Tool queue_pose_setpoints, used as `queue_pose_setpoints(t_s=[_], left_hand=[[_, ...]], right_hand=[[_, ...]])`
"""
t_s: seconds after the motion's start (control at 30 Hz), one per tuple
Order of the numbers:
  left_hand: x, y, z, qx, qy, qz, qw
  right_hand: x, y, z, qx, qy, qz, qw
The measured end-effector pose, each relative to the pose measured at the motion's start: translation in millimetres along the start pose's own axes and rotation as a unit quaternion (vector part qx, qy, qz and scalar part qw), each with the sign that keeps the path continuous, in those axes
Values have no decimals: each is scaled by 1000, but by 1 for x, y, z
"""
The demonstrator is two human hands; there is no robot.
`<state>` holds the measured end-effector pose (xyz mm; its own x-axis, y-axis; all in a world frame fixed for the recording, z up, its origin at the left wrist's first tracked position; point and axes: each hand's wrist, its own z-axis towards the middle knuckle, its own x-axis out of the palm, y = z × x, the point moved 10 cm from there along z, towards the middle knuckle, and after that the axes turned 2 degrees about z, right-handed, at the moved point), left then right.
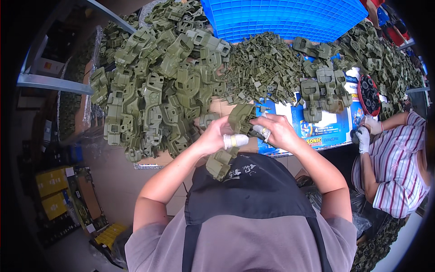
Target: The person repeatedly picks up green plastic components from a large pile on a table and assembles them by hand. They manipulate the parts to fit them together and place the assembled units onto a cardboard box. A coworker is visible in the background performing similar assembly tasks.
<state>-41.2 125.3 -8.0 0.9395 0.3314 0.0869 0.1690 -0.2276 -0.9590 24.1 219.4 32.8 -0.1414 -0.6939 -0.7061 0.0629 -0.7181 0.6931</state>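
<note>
My left hand [216, 136] is closed around a long olive-green plastic toy-vehicle body shell [244, 114], held tilted over the table's near edge. Its lower end [219, 165] hangs below my wrist, in front of the black apron. A white wrap covers the thumb of this hand. Against the right side of the shell, my right hand [277, 129] has its fingers pinched together, with a white wrap on one of them. Whether a small piece is between those fingers is hidden. A pile of small green plastic parts [267, 68] lies just beyond both hands.
Larger green shells [154, 90] are heaped at the left. A few assembled green pieces [327, 88] lie on blue printed card [328, 129] at the right. A blue crate [285, 20] stands behind. Far right, a co-worker's gloved hands [364, 133] work near a red basket of black wheels [369, 95].
</note>
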Motion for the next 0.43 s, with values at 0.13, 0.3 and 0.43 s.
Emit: queue_pose_setpoints(t_s=[0.13,0.3,0.43], left_hand=[[10,-3,-7,-30,18,50,998],[-1,11,-8,-32,-2,-51,998],[-31,37,-8,-169,-164,-119,965]], right_hand=[[10,1,-12,-41,-14,-15,999],[9,-4,-6,20,-52,73,996],[11,-44,2,52,58,514,854]])
